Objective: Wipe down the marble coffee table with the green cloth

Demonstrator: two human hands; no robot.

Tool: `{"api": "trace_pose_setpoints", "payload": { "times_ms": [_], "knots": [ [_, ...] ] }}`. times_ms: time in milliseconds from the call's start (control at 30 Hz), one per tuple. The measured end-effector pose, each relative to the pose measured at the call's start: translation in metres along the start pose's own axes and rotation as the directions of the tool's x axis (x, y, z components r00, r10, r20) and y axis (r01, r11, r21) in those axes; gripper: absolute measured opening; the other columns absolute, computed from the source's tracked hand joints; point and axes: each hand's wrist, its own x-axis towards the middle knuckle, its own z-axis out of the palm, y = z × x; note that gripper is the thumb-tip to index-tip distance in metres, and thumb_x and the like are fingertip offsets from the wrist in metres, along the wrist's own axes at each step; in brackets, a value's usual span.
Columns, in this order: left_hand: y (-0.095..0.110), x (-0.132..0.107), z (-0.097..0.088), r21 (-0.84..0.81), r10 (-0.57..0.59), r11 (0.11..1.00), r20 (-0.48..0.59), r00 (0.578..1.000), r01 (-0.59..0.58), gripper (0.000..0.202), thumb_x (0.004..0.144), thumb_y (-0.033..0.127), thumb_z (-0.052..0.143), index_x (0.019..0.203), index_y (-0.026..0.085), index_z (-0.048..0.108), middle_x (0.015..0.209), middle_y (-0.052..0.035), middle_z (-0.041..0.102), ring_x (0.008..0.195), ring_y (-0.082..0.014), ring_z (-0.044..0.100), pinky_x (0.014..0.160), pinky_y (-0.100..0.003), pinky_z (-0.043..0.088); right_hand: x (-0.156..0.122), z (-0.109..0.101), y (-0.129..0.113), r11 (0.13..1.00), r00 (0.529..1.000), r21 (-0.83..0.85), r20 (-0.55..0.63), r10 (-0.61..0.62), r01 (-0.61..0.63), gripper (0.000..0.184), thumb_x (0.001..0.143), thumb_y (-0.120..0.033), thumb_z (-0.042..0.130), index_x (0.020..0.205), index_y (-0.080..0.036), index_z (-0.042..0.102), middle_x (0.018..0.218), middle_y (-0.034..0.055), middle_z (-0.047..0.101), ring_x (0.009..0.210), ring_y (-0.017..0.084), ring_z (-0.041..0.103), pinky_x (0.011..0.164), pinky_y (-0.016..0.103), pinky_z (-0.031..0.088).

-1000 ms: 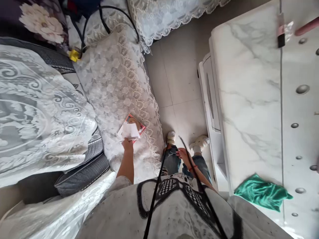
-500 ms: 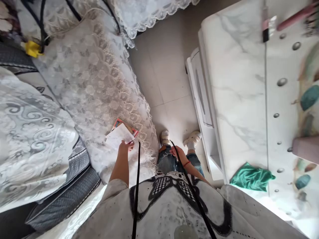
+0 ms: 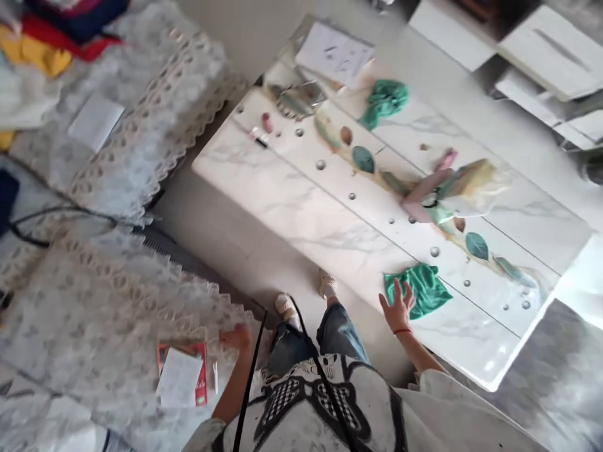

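The right hand [image 3: 398, 307] is open wide, fingers spread, at the near edge of the green cloth [image 3: 419, 290], which lies bunched close to the front of the marble surface [image 3: 301, 207]. The left hand [image 3: 238, 338] is low by the lace cover [image 3: 94, 295] beside a red booklet [image 3: 202, 376], too blurry to tell if open or closed.

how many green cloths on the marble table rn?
2. Near green cloth at the marble table's front edge by the right hand; far green cloth at its far end beside a white sheet. No others visible.
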Motion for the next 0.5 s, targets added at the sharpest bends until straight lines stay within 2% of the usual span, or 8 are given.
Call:
{"api": "trace_pose_setpoints", "payload": {
  "times_ms": [67,133,200,233,333,367,400,500],
  "knots": [
    [0.042,0.000,0.071,0.078,0.156,0.986,-0.083,0.984,-0.150,0.056,0.101,0.030,0.063,0.153,0.015,0.045,0.164,-0.0217,0.037,0.158,-0.0430,0.032,0.130,-0.064,0.029,0.033,-0.033,0.075,0.987,0.998,-0.147,-0.004,-0.060,0.059,0.066,0.084,-0.065,0.062,0.144,-0.037,0.065,0.172,0.0176,0.034,0.164,0.050,0.020,0.129,0.075,0.016],
    [0.089,0.005,0.141,0.147,0.340,0.934,-0.083,0.937,-0.326,0.059,0.100,0.020,0.054,0.155,0.011,0.035,0.167,-0.0286,0.029,0.164,-0.0400,0.025,0.135,-0.057,0.021,0.055,-0.049,0.141,0.951,0.981,-0.270,0.163,-0.108,0.150,0.067,0.087,-0.064,0.060,0.146,-0.035,0.068,0.173,0.0175,0.036,0.164,0.051,0.023,0.124,0.082,0.019],
    [0.136,0.009,0.202,0.199,0.552,0.819,-0.017,0.834,-0.538,0.063,0.099,0.019,0.051,0.157,0.010,0.029,0.168,-0.0304,0.028,0.165,-0.0348,0.026,0.136,-0.050,0.022,0.065,-0.046,0.185,0.903,0.938,-0.350,0.321,-0.132,0.247,0.067,0.089,-0.061,0.060,0.148,-0.031,0.070,0.173,0.0177,0.038,0.163,0.051,0.027,0.120,0.085,0.023],
    [0.159,0.011,0.228,0.218,0.661,0.729,0.023,0.750,-0.649,0.065,0.099,0.022,0.051,0.158,0.009,0.028,0.168,-0.0304,0.029,0.165,-0.0336,0.027,0.137,-0.049,0.023,0.065,-0.039,0.196,0.886,0.927,-0.379,0.352,-0.130,0.268,0.067,0.090,-0.059,0.060,0.149,-0.029,0.070,0.174,0.0177,0.037,0.163,0.050,0.027,0.121,0.085,0.024],
    [0.222,0.015,0.289,0.252,0.879,0.395,0.176,0.443,-0.884,0.073,0.096,0.030,0.060,0.158,0.006,0.031,0.166,-0.0331,0.033,0.162,-0.0382,0.029,0.136,-0.056,0.025,0.059,-0.009,0.187,0.890,0.978,-0.444,0.211,-0.010,0.105,0.067,0.094,-0.054,0.056,0.155,-0.026,0.066,0.179,0.0187,0.028,0.165,0.051,0.020,0.122,0.086,0.021],
    [0.239,0.015,0.306,0.260,0.897,0.312,0.238,0.374,-0.914,0.074,0.093,0.031,0.064,0.157,0.005,0.035,0.164,-0.0339,0.036,0.161,-0.0402,0.031,0.135,-0.058,0.027,0.059,-0.001,0.176,0.900,0.989,-0.436,0.145,0.044,0.024,0.069,0.095,-0.053,0.054,0.157,-0.026,0.064,0.180,0.0190,0.025,0.166,0.052,0.017,0.122,0.086,0.021],
    [0.255,0.014,0.322,0.265,0.890,0.260,0.307,0.337,-0.928,0.073,0.091,0.030,0.066,0.154,0.005,0.040,0.161,-0.0335,0.041,0.159,-0.0410,0.035,0.133,-0.059,0.030,0.061,0.005,0.164,0.910,0.992,-0.411,0.092,0.091,-0.046,0.070,0.095,-0.052,0.053,0.159,-0.025,0.061,0.180,0.0191,0.022,0.166,0.052,0.015,0.121,0.087,0.022],
    [0.292,0.001,0.368,0.204,0.802,0.222,0.518,0.297,-0.954,0.052,0.090,0.023,0.063,0.140,0.010,0.056,0.141,-0.0266,0.062,0.139,-0.0353,0.060,0.123,-0.054,0.048,0.086,0.009,0.127,0.941,0.980,-0.283,0.019,0.198,-0.185,0.077,0.095,-0.052,0.051,0.166,-0.021,0.052,0.182,0.0209,0.013,0.167,0.055,0.008,0.119,0.088,0.023]
  ]
}}
